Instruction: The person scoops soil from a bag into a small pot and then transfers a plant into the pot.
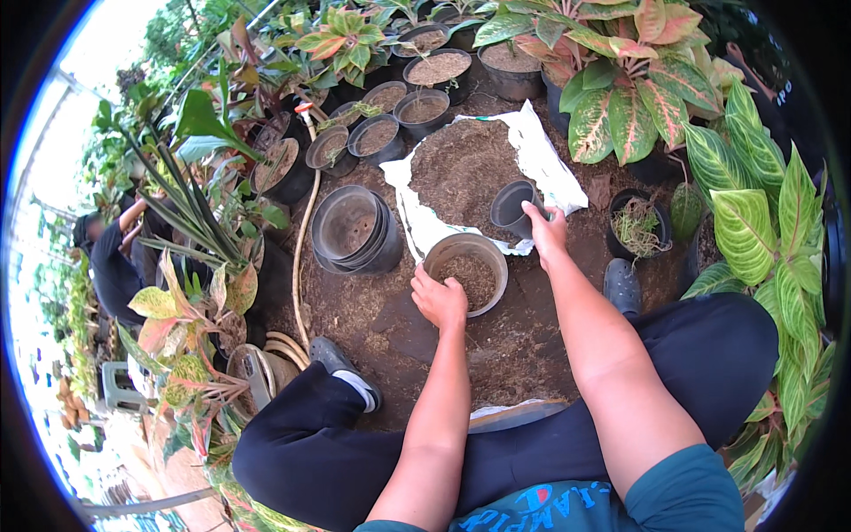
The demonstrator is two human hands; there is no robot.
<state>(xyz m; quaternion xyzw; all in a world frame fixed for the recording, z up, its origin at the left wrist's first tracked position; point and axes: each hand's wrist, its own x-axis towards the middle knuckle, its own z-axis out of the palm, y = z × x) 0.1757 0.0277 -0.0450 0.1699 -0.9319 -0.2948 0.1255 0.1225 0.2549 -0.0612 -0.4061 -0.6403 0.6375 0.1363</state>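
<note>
Larger round pot (499, 280), part-filled with soil (468, 284), was set on ground (510, 359); its left rim was grasped by left hand (441, 300). Smaller black pot (512, 209) was gripped at right rim by right hand (549, 232) and held at near edge of white sack (557, 173), on which more soil was heaped. Stacked black pots (387, 253) were placed left of sack, beside pale hose (300, 239). Soil-filled pots (518, 87) were grouped beyond.
</note>
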